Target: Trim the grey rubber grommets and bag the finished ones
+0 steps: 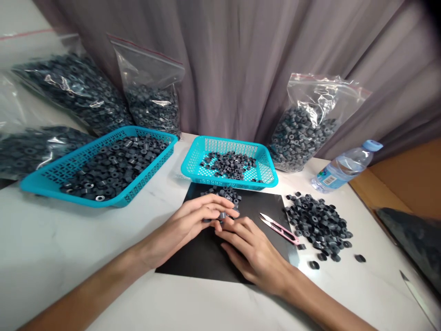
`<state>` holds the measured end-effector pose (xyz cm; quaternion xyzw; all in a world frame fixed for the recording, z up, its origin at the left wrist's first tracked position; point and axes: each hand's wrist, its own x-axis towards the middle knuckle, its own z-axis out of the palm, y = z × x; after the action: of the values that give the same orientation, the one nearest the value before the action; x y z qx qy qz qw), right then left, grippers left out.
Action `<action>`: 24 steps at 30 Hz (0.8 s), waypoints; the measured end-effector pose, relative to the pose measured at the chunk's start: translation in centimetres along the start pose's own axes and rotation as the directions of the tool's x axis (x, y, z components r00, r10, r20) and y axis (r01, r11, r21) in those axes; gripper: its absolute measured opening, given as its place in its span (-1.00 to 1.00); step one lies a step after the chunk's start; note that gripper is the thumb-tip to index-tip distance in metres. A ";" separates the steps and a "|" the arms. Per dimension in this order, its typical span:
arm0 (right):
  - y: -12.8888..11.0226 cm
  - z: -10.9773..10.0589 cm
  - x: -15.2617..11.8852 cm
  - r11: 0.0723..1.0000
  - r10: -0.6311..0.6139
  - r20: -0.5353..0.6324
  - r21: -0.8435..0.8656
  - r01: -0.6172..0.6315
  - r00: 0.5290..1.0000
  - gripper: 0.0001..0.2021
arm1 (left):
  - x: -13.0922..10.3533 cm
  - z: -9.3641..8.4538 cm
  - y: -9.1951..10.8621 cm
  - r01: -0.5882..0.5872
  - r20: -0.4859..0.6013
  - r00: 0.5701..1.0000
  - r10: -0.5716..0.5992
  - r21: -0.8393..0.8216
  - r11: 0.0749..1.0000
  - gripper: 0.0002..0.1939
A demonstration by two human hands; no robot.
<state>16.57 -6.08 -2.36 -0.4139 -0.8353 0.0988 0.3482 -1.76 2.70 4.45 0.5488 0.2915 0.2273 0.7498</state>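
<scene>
My left hand and my right hand meet over a black mat on the white table. Between their fingertips shows a small dark grey ring, pinched by my fingers. More such rings lie at the mat's back edge, just beyond my fingers and partly hidden by them. Pink-handled thread snips rest on the mat's right side, blades toward the back left.
A blue basket of rings stands behind the mat, a larger one at left. Loose rings are heaped at right near a water bottle. Filled clear bags stand against the grey curtain.
</scene>
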 end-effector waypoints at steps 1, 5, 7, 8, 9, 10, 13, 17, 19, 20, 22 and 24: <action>0.0 -0.1 0.1 0.999 0.028 -0.064 0.043 -0.026 0.998 -0.66 | -0.1 0.0 0.0 0.001 0.017 1.000 0.000 -0.008 1.000 -0.74; 0.0 -0.3 0.1 0.960 0.246 -0.337 0.214 -0.181 0.909 -0.84 | -0.3 0.2 -0.1 0.028 0.063 0.998 -0.026 -0.038 0.999 -0.66; 0.0 -0.4 -0.1 0.936 0.330 -0.443 0.271 -0.226 0.834 -0.88 | -0.4 0.3 -0.1 0.035 0.079 0.996 -0.033 -0.029 0.999 -0.65; 0.1 -0.4 -0.3 0.931 0.345 -0.481 0.287 -0.227 0.806 -0.88 | -0.4 0.4 -0.1 0.034 0.082 0.996 -0.033 -0.016 0.999 -0.65; 0.1 -0.4 -0.5 0.931 0.344 -0.509 0.294 -0.216 0.789 -0.87 | -0.3 0.4 -0.1 0.033 0.084 0.996 -0.033 0.002 0.999 -0.66; 0.1 -0.4 -0.7 0.937 0.328 -0.530 0.290 -0.196 0.782 -0.85 | -0.3 0.5 -0.2 0.030 0.082 0.996 -0.032 0.026 0.999 -0.66; -0.1 -0.4 -1.1 0.964 0.244 -0.551 0.226 -0.139 0.798 -0.75 | -0.2 0.7 -0.4 0.020 0.091 0.995 -0.031 0.116 0.993 -0.65; -0.5 -0.5 -0.9 0.992 0.118 -0.479 0.095 -0.082 0.870 -0.60 | -0.2 0.7 -0.9 0.012 0.104 0.994 -0.032 0.195 0.981 -0.62; -0.6 -0.6 -0.6 0.997 0.071 -0.442 0.041 -0.059 0.894 -0.60 | -0.2 0.7 -1.2 0.013 0.110 0.993 -0.040 0.230 0.973 -0.60; -0.6 -0.6 -0.5 0.998 0.058 -0.428 0.020 -0.055 0.902 -0.62 | -0.2 0.6 -1.3 0.011 0.112 0.993 -0.041 0.252 0.968 -0.59; -0.5 -0.7 -0.3 0.998 0.051 -0.401 -0.005 -0.058 0.915 -0.67 | -0.2 0.5 -1.4 -0.004 0.110 0.993 -0.029 0.293 0.956 -0.57; -0.4 -0.7 -0.3 0.998 0.055 -0.369 -0.011 -0.064 0.928 -0.71 | -0.1 0.5 -1.5 -0.004 0.108 0.994 -0.030 0.301 0.954 -0.57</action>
<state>16.91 -6.60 -1.83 -0.4542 -0.7434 0.0205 0.4907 -1.42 1.80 3.13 0.6664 0.2841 0.1446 0.6739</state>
